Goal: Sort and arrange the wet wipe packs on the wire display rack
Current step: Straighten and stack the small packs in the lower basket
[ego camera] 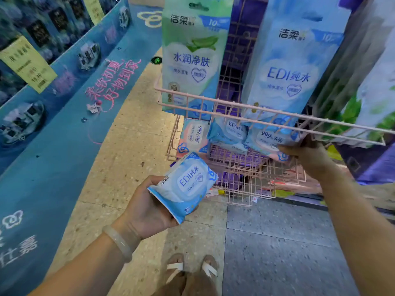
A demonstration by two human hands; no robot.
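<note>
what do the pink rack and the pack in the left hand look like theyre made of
Pink rack: thin metal wire, apparently with a matte pink coating, welded in a grid. Pack in the left hand: soft printed plastic film, slightly glossy, creased at its edges, likely with a stiffer flip lid.

The wire display rack [235, 107] was pale pink, the EDI wet wipe pack [186, 184] sky blue and white with blue lettering, the tall aloe pack [192, 56] green fading to blue, and the floor [132, 146] speckled beige beside grey.
</note>
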